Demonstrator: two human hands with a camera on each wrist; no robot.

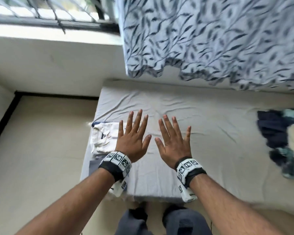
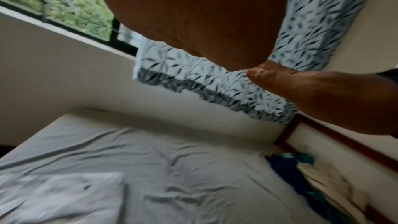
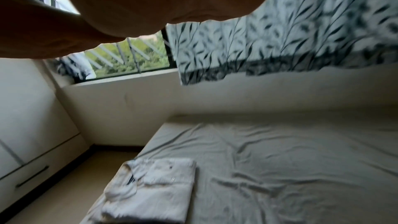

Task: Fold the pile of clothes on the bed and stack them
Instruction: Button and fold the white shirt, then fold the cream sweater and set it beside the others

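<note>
- While both arms reach over the bed (image 1: 202, 107), left hand (image 1: 133, 139) and right hand (image 1: 174, 143) are spread flat, holding nothing.
- Folded stack (image 1: 103, 138) at left; pile (image 1: 282, 138) at right.

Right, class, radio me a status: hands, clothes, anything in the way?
Left hand and right hand open, holding nothing. Folded white shirt at bed's left end, unfolded pile at right. Bedsheet between bare, nothing blocking.

Barred window (image 1: 41, 12), leaf-print curtain (image 1: 210, 36)
</note>
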